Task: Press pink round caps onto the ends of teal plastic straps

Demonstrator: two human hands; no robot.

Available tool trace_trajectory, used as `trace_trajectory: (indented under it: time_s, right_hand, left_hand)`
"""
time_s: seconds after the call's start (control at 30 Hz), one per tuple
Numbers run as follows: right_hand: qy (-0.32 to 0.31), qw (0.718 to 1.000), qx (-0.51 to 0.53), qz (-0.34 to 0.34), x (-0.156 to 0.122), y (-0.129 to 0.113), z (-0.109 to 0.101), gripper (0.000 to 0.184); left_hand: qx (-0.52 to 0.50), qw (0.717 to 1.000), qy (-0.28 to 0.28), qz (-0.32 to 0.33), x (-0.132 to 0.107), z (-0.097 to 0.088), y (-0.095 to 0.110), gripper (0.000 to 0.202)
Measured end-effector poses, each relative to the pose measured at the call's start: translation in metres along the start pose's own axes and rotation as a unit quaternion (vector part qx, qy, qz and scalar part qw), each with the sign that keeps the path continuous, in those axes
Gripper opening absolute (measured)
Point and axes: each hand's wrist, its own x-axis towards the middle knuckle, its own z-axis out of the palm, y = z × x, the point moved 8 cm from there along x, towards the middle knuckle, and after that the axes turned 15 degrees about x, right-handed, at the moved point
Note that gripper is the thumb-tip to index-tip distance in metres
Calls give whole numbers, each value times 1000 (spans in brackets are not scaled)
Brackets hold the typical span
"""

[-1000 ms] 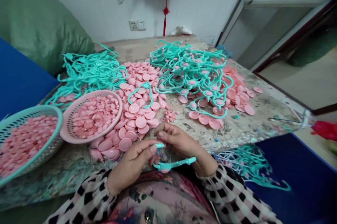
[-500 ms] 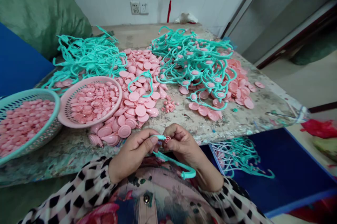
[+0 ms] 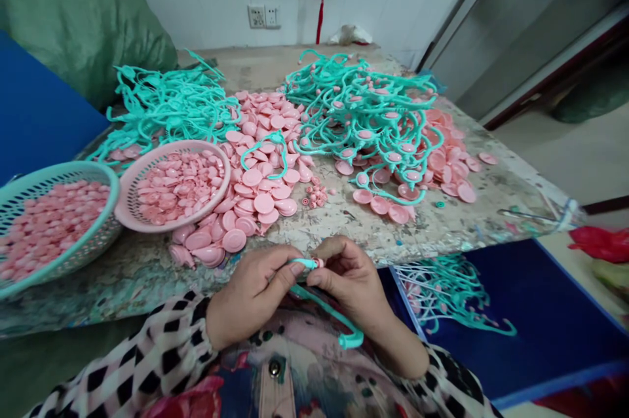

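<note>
My left hand (image 3: 253, 297) and my right hand (image 3: 351, 280) meet just below the table's near edge, both closed on one curved teal plastic piece (image 3: 327, 313). The left fingers pinch its upper end. The right fingertips press a small pink piece (image 3: 320, 263) against that end. The teal piece's lower end hooks down over my lap. A small heap of tiny pink pieces (image 3: 315, 193) lies on the table just beyond my hands.
On the worn table (image 3: 442, 228) lie heaps of pink discs (image 3: 260, 175) and two tangles of teal pieces (image 3: 167, 103), (image 3: 363, 110). A pink basket (image 3: 170, 225) and a teal basket (image 3: 105, 189) hold pink parts. A blue bin (image 3: 540, 313) at right holds more teal pieces.
The teal piece has swung from lying level across my lap to hanging down. The right fingers now press the small pink piece onto its upper end.
</note>
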Motion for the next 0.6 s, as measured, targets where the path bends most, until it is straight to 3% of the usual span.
trace_trajectory:
  time_s: [0.33, 0.6]
  right_hand:
    - [9, 993, -98, -63, -10, -6, -7, 22]
    - [-77, 954, -249, -147, -13, -31, 7, 14]
  left_hand:
    - [36, 999, 8, 19, -2, 5, 12, 27]
    - [25, 1000, -8, 7, 0, 7, 13, 29]
